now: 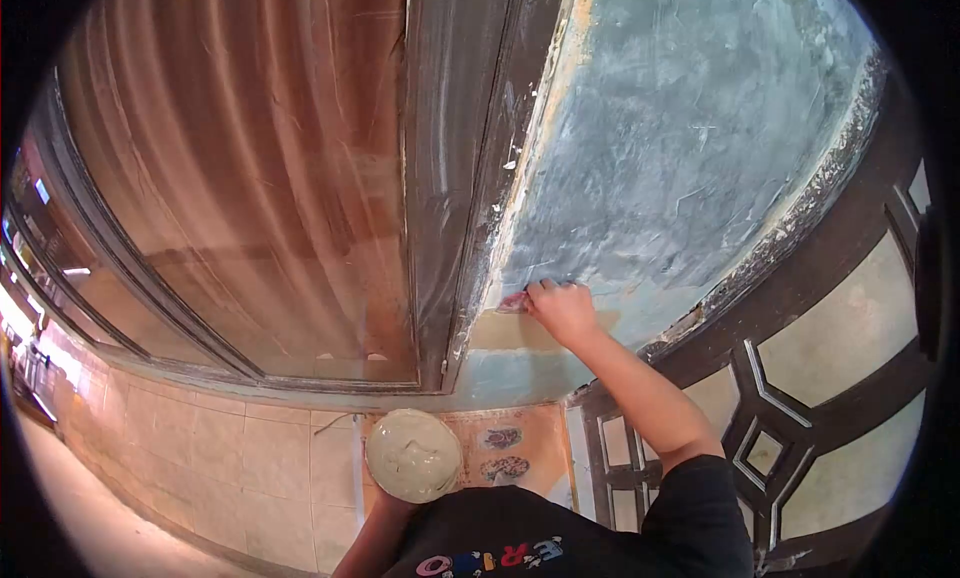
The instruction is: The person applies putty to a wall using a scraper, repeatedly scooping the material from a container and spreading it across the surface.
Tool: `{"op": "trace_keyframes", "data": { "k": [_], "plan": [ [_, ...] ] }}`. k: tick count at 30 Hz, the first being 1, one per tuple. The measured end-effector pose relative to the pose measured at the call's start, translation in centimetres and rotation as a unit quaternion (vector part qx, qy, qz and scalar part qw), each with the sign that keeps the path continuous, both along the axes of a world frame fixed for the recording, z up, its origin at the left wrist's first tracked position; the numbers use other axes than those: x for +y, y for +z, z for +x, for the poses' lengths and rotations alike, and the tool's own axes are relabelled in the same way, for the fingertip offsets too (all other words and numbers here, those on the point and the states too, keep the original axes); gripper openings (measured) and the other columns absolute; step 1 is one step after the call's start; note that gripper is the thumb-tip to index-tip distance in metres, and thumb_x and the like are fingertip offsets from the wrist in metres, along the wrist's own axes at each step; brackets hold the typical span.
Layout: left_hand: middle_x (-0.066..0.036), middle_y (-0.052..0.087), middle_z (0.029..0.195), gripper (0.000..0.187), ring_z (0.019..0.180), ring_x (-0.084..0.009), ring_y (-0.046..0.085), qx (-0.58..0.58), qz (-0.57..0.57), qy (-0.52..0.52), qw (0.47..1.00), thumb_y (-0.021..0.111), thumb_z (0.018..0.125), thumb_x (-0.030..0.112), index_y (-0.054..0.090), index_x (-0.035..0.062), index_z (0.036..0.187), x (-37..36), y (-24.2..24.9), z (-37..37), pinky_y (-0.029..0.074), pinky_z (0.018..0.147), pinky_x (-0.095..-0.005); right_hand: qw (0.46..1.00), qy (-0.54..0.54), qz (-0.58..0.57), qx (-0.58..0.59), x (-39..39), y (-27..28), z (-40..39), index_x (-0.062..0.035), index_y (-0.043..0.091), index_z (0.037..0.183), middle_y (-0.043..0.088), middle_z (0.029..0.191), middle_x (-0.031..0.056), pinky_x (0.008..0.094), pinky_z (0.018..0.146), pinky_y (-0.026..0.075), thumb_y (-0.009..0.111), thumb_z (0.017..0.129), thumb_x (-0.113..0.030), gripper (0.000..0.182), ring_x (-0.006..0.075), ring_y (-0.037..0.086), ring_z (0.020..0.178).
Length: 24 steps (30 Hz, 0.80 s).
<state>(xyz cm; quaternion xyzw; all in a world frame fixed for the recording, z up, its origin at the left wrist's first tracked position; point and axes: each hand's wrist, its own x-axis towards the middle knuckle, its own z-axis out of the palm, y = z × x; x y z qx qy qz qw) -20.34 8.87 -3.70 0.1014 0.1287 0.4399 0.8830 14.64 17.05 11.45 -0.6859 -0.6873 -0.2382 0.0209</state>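
Observation:
My right hand [562, 310] is closed around a small reddish putty knife [514, 301], pressed to the wall near the dark wooden frame. Most of the tool is hidden by my fingers. Just below it, a beige band of putty [500, 332] lies across the blue-grey wall [650, 148]. Low in the view, my left hand [398, 505] supports a round bowl [374, 474] from beneath, its fingers mostly hidden. Thick, pale putty [415, 456] fills the bowl, with a raised lump in the middle.
A dark frame [440, 178] with flaking paint borders the wall on the left, beside a glass pane with a brown curtain [250, 178]. To the right stands a dark panelled door [840, 308]. Below are floor tiles [220, 448] and an orange mat [535, 428] with dark prints.

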Motion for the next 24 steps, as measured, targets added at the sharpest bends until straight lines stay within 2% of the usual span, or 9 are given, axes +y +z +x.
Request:
{"op": "trace_keyframes", "data": {
  "k": [1,6,8,11,14,17,19,22,24],
  "plan": [
    [-0.01,0.044,0.139,0.066,0.126,-0.0313,0.046,-0.025,0.031,0.005,0.999,0.029,0.093,0.063,0.038,0.0177,0.14,-0.1,-0.2,-0.1,0.04,0.101,-0.0549,1.0,-0.01,0.012,-0.004,0.1,0.8,-0.3,-0.0142,0.061,0.078,0.062,0.072,0.0046,0.0392,0.059,0.053,0.067,0.079,-0.029,0.016,0.0263,0.064,0.062],
    [-0.01,0.044,0.14,0.07,0.126,-0.0321,0.045,0.051,-0.007,0.012,0.999,0.027,0.092,0.066,0.039,0.0178,0.14,-0.2,-0.2,-0.7,0.039,0.102,-0.0562,0.993,0.057,0.096,0.046,-2.4,7.9,-1.8,-0.0114,0.056,0.078,0.059,0.073,0.0054,0.0394,0.055,0.05,0.067,0.078,-0.024,0.017,0.0271,0.063,0.061],
    [-0.009,0.043,0.141,0.07,0.126,-0.0323,0.044,0.067,0.009,0.005,0.998,0.026,0.092,0.066,0.039,0.0178,0.14,-0.2,0.2,-0.6,0.039,0.102,-0.0564,0.994,0.003,0.086,0.073,-3.6,9.8,-2.5,-0.0121,0.056,0.079,0.059,0.073,0.0055,0.0396,0.055,0.05,0.067,0.08,-0.025,0.017,0.0278,0.062,0.06],
    [-0.011,0.045,0.14,0.078,0.127,-0.0343,0.045,-0.025,-0.076,-0.005,0.997,0.028,0.087,0.072,0.039,0.0167,0.14,-0.3,0.5,-0.2,0.038,0.103,-0.0567,0.995,0.011,0.065,0.069,-4.2,5.8,-2.1,-0.0132,0.056,0.081,0.059,0.074,0.0049,0.0409,0.055,0.05,0.065,0.082,-0.025,0.015,0.0286,0.061,0.058],
    [-0.009,0.045,0.14,0.069,0.126,-0.0329,0.044,0.017,-0.014,0.006,1.0,0.026,0.092,0.066,0.039,0.0189,0.14,-0.3,-0.7,-0.2,0.038,0.102,-0.0563,0.998,0.012,0.016,0.066,-3.4,-1.0,-1.3,-0.0142,0.057,0.082,0.059,0.075,0.0047,0.042,0.055,0.05,0.065,0.081,-0.025,0.013,0.0296,0.061,0.057],
    [-0.009,0.045,0.14,0.069,0.126,-0.0327,0.044,-0.004,0.008,0.004,1.0,0.027,0.092,0.067,0.039,0.019,0.14,-0.2,0.6,0.1,0.039,0.102,-0.056,0.997,0.022,-0.008,0.072,-2.0,-3.2,-1.3,-0.0152,0.058,0.085,0.06,0.077,0.0048,0.0419,0.056,0.051,0.065,0.08,-0.025,0.012,0.0295,0.062,0.058],
    [-0.011,0.045,0.14,0.078,0.126,-0.0332,0.046,0.038,-0.014,0.016,0.999,0.025,0.088,0.072,0.039,0.0161,0.141,-0.1,0.7,0.1,0.039,0.103,-0.0557,0.997,0.026,-0.008,0.071,-1.3,-2.0,-1.8,-0.0156,0.058,0.086,0.06,0.078,0.0048,0.0415,0.056,0.051,0.064,0.08,-0.024,0.012,0.0295,0.062,0.058],
    [-0.01,0.044,0.14,0.077,0.126,-0.0329,0.046,0.083,0.007,0.025,0.996,0.024,0.088,0.072,0.039,0.0165,0.14,-0.1,-0.6,-0.2,0.039,0.103,-0.0555,0.997,0.021,0.036,0.064,-1.0,2.7,-2.3,-0.0148,0.057,0.085,0.059,0.077,0.0055,0.0409,0.055,0.051,0.065,0.08,-0.024,0.013,0.0293,0.063,0.06],
    [-0.01,0.044,0.141,0.078,0.126,-0.033,0.045,0.042,-0.02,0.017,0.999,0.024,0.088,0.072,0.039,0.0167,0.141,-0.1,-1.2,-0.4,0.039,0.103,-0.0556,0.993,-0.001,0.089,0.076,-2.2,7.1,-3.3,-0.013,0.057,0.086,0.06,0.076,0.0058,0.0417,0.054,0.05,0.062,0.082,-0.023,0.012,0.0293,0.064,0.061]
  ]
}}
